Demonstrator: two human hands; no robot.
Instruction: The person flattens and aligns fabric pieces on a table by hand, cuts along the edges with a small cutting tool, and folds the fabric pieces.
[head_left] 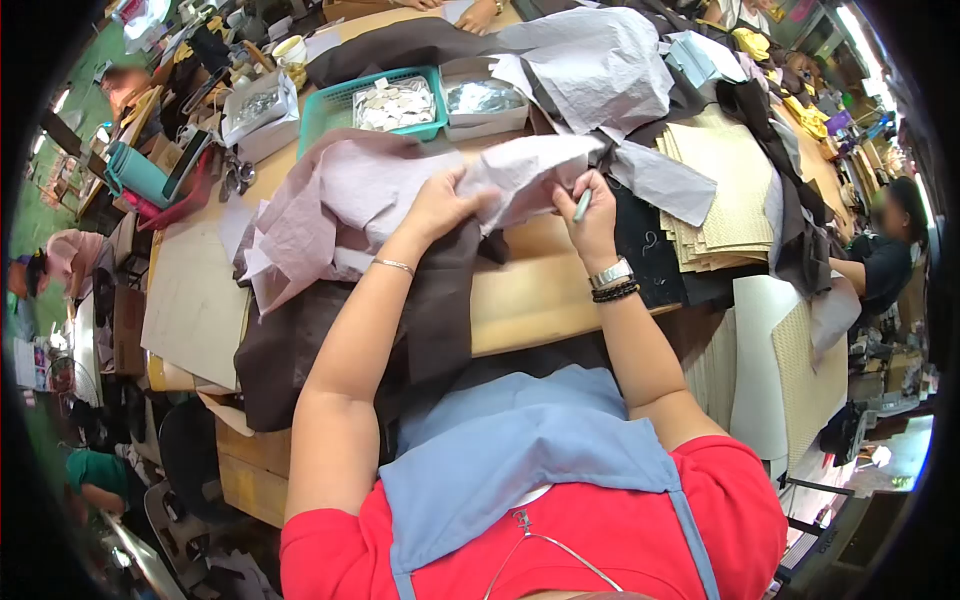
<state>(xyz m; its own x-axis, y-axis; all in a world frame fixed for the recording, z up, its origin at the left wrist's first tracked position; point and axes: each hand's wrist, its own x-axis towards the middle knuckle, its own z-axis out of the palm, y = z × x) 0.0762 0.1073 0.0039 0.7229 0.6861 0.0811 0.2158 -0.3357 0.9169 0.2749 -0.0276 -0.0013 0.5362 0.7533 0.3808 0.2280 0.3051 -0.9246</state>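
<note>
A pale pinkish-grey piece of fabric (530,172) is stretched between my two hands, above the table's front part. My left hand (443,207) grips its left portion, thumb towards the right, slightly blurred. At the right edge, my right hand (590,213) pinches the cloth. It also holds a short pale green stick-like tool (582,206), whose kind I cannot make out. More pinkish cloth (340,195) lies bunched left of my left hand. Dark brown fabric (420,315) hangs over the table edge below it.
Behind the cloth stand a green basket (318,110) of small white pieces and a cardboard box (485,128) of clear packets. Stacked cream sheets (715,200) lie right. Another person's hand (480,16) rests at the far edge; a co-worker (885,245) sits right.
</note>
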